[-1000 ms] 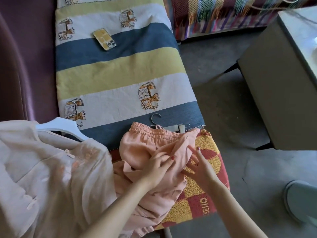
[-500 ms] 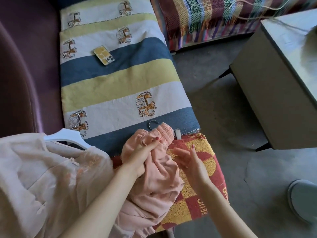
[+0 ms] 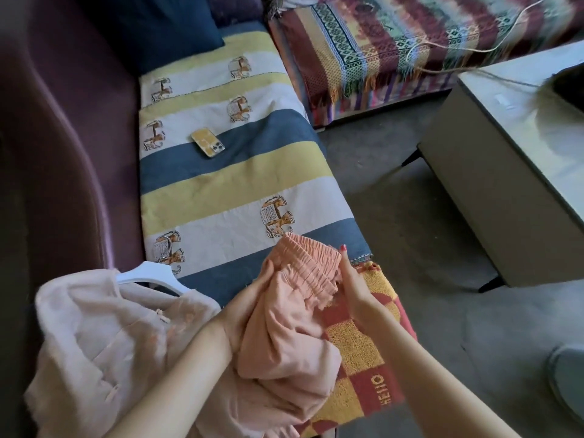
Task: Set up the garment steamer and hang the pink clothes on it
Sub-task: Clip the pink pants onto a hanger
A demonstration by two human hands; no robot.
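Both hands hold the pink pants [image 3: 284,317] near the bottom middle of the frame, just above the sofa seat. The left hand [image 3: 249,298] wraps round the left side of the bunched cloth. The right hand [image 3: 350,279] presses on the right side of the stretchy waistband [image 3: 308,260], fingers mostly straight, thumb tucked behind the cloth. So both grips are closed on the pants, one on each side.

The pants look soft and light. They flop and fold, and the legs hang down in a heap onto the red and yellow towel [image 3: 366,349]. The waistband is the thickest, firmest part, so that is the best spot to hold. I think pinching it at both ends would let the legs fall straight. Loose cloth could slip or drag if held in the middle only.

A second pink top [image 3: 104,349] lies at the lower left on a white hanger [image 3: 151,273]. It looks thin and soft too. The hanger is stiff, so lift the top by that.

A yellow phone [image 3: 207,141] rests on the striped blanket [image 3: 227,178] higher up. No steamer can be seen, so the hanging step is not yet done.
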